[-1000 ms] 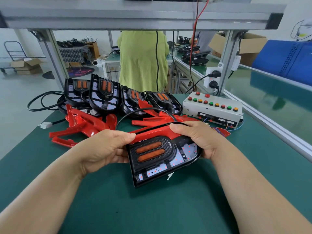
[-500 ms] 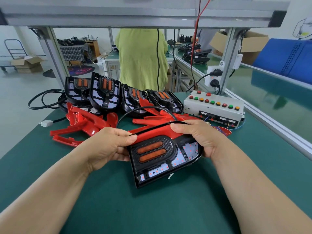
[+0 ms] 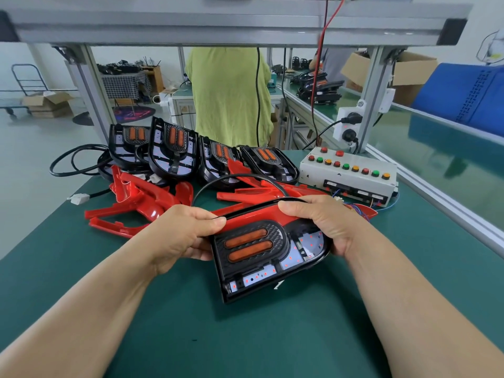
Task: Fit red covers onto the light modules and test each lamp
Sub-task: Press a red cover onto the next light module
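Note:
Both my hands hold one black light module [image 3: 268,259] with two orange lenses and small red LEDs lit, tilted over the green mat. A red cover [image 3: 252,215] runs along its far edge under my fingers. My left hand [image 3: 181,236] grips the left end, thumb on the cover. At the right end, my right hand [image 3: 320,218] wraps over cover and module. Several more black modules [image 3: 174,148] stand in a row at the back. Loose red covers [image 3: 141,199] lie in front of them.
A white test box with coloured buttons [image 3: 347,173] sits at the back right, wires leading from it. A black cable [image 3: 73,162] loops at the left edge. The aluminium frame post [image 3: 94,96] and rail border the bench. A person in a green top [image 3: 227,91] stands beyond.
Almost nothing: both hands keep the same grip on the module and cover, which have shifted very slightly.

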A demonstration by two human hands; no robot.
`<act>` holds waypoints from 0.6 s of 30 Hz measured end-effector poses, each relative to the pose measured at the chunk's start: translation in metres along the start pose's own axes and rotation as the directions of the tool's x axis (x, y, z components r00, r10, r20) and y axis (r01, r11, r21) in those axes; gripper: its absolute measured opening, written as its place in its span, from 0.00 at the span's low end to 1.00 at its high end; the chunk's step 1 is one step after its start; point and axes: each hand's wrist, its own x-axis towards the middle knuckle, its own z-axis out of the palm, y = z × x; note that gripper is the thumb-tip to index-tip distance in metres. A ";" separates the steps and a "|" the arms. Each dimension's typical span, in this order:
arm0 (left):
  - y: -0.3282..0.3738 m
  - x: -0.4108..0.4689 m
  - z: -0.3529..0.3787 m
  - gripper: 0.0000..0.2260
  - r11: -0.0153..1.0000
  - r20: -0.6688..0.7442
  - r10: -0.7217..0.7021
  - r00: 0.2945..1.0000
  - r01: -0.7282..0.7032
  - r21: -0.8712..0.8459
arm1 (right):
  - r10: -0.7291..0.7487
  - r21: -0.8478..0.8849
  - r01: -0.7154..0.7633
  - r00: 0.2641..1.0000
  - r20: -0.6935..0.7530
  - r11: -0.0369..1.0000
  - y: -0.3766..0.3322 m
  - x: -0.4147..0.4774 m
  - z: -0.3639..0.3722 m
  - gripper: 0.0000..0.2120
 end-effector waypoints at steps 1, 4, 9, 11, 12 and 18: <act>0.000 0.000 0.000 0.10 1.000 -0.003 0.006 1.000 -0.006 0.014 | 0.004 0.006 -0.005 1.000 0.008 1.000 0.000 0.000 0.000 0.23; -0.001 0.002 0.000 0.10 0.999 -0.056 0.045 0.997 -0.043 0.031 | 0.015 0.035 -0.016 1.000 0.018 0.999 0.000 0.000 0.003 0.22; 0.002 0.002 -0.001 0.19 0.996 -0.070 0.091 0.993 -0.089 0.026 | 0.046 0.084 -0.047 0.999 0.017 0.995 -0.004 -0.003 0.001 0.34; 0.002 0.005 -0.004 0.26 0.995 -0.143 0.102 0.984 -0.102 0.012 | 0.043 0.088 -0.045 0.999 0.032 0.995 -0.006 -0.005 -0.003 0.33; 0.001 0.009 -0.006 0.27 0.992 -0.215 0.126 0.968 -0.122 0.034 | 0.035 0.075 -0.038 0.999 0.036 0.996 -0.007 -0.006 -0.004 0.33; -0.012 0.033 -0.005 0.02 0.845 -0.379 0.398 0.836 -0.173 0.505 | 0.006 0.045 -0.008 0.999 0.052 0.999 -0.006 -0.006 -0.005 0.31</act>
